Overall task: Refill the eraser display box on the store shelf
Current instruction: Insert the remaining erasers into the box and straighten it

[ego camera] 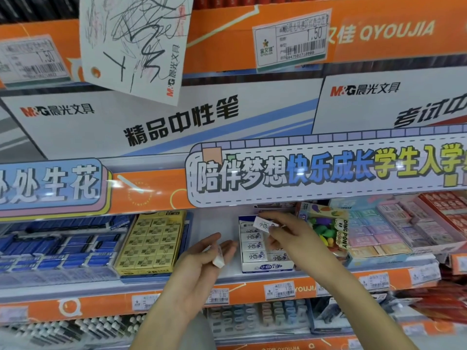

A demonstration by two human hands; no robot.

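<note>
A white eraser display box [264, 267] stands on the shelf, with rows of white wrapped erasers [252, 246] inside. My right hand [290, 234] is over the box's back part and pinches one white eraser [263, 225] between thumb and fingers. My left hand [202, 269] hovers just left of the box, palm turned inward, holding another white eraser [219, 258] between its fingers. The right side of the box is hidden behind my right hand.
A yellow eraser box [149, 242] stands to the left and blue eraser packs [63, 246] beyond it. A pack of colourful fruit erasers [326, 228] and pastel eraser boxes [379, 231] sit to the right. The shelf above overhangs with banners [303, 173]. Price tags [279, 290] line the shelf edge.
</note>
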